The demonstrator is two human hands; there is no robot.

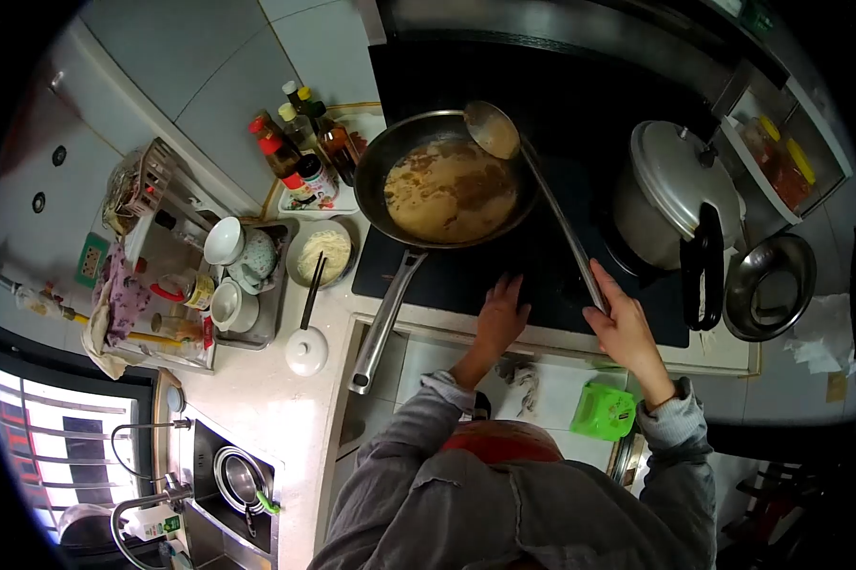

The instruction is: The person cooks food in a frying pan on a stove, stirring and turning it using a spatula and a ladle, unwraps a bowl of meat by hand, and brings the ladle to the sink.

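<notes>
My right hand is wrapped round the end of a long metal ladle. The ladle's bowl is at the far right rim of a frying pan, with some brownish liquid in it. Brown, cloudy liquid with a foamy surface covers the pan's bottom. The pan sits on the black cooktop, its metal handle towards the front left. My left hand rests at the cooktop's front edge, fingers stretched out, holding nothing.
A pressure cooker stands right of the pan, beside a metal bowl. To the left are a bowl of pale batter or flour with chopsticks, a white lidded pot, sauce bottles and a sink. A green bin is below.
</notes>
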